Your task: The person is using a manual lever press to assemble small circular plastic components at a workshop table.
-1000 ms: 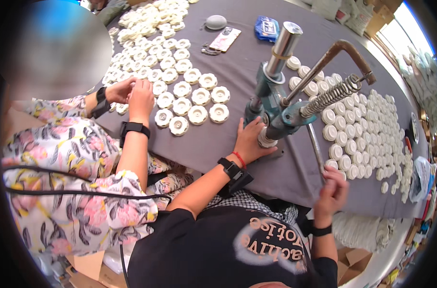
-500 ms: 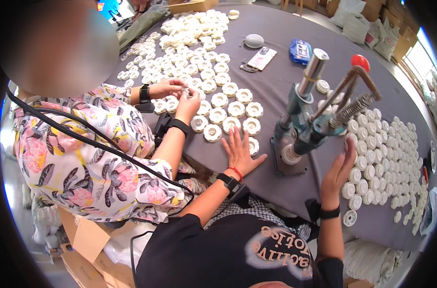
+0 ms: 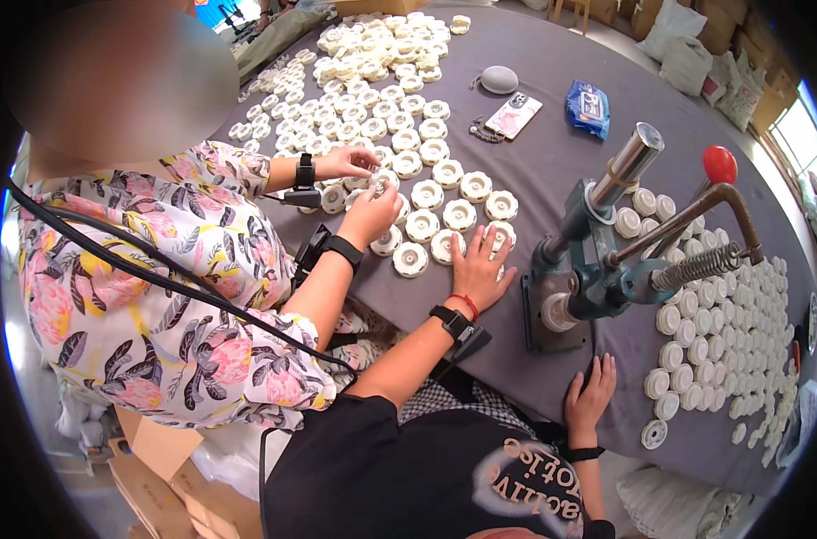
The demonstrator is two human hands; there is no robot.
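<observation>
Apparently to steady it, our left hand [image 3: 482,277] spread its fingers over a white scalloped disc [image 3: 508,234] at its cluster's edge, whether gripping we couldn't tell, while our right hand [image 3: 592,397], seemingly empty, lay flat near the press [image 3: 597,289], probably for support.

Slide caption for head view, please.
Left hand over white scalloped discs, right hand at the edge of the grey cloth-covered table, teal metal lever press nearby.

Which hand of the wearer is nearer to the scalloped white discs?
The left hand: it lies over scalloped white discs at their group's right edge. The right hand is apart, at the table edge, in front of the lever press.
</observation>
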